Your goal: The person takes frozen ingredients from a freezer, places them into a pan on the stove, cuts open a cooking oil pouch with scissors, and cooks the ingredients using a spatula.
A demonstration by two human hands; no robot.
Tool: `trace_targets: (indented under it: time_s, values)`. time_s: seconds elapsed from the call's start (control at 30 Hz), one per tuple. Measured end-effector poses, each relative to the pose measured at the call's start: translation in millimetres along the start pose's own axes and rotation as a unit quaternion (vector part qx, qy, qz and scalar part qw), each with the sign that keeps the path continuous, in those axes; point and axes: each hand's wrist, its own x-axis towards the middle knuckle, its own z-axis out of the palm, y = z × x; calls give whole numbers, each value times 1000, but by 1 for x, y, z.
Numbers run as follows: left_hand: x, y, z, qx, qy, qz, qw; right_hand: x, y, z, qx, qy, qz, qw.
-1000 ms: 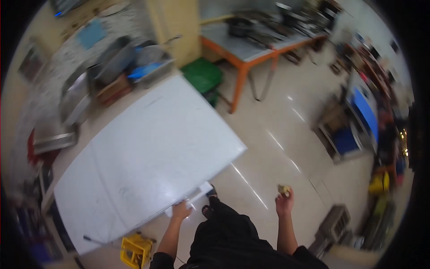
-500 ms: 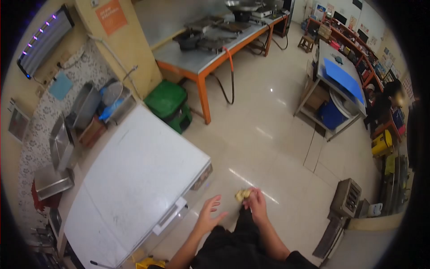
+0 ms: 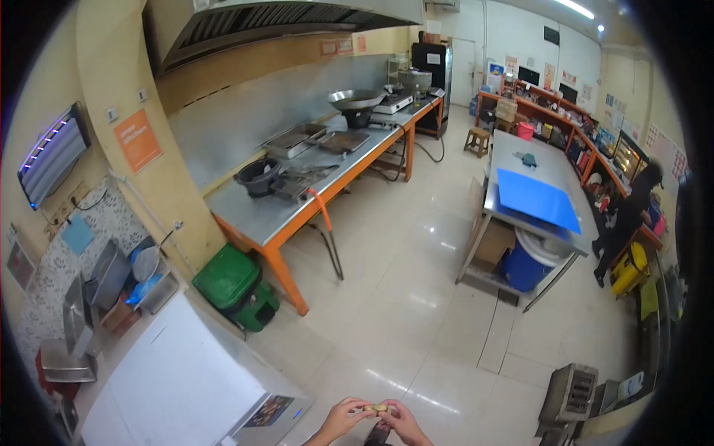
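Note:
A small, lumpy, yellowish-brown piece [image 3: 379, 409] is held up between my two hands at the bottom of the view; its kind is too small to make out. From the left, the fingertips of my left hand [image 3: 342, 419] close on one end of it. My right hand [image 3: 404, 424] pinches the other end. Below them shows a bit of dark clothing, with the pale tiled floor [image 3: 335, 355] beyond.
To my left stands a white-topped chest [image 3: 171, 379]. A green bin [image 3: 232, 286] is beside a long orange-legged cooking table [image 3: 294, 286]. Ahead right, a steel table [image 3: 513, 152] bears a blue board [image 3: 538, 201]. A person in dark clothing [image 3: 628, 204] stands at far right.
My left hand, open and apart before, has come to the piece in my right hand, and both now grip it. The view has tilted up, showing more of the room.

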Motion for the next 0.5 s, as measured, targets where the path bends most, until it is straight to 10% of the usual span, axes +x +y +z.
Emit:
trace_targets:
  time_s: [0.5]
  values:
    - [274, 85, 0, -86, -198, -12, 976, 171, -127, -123, -104, 66, -63, 990]
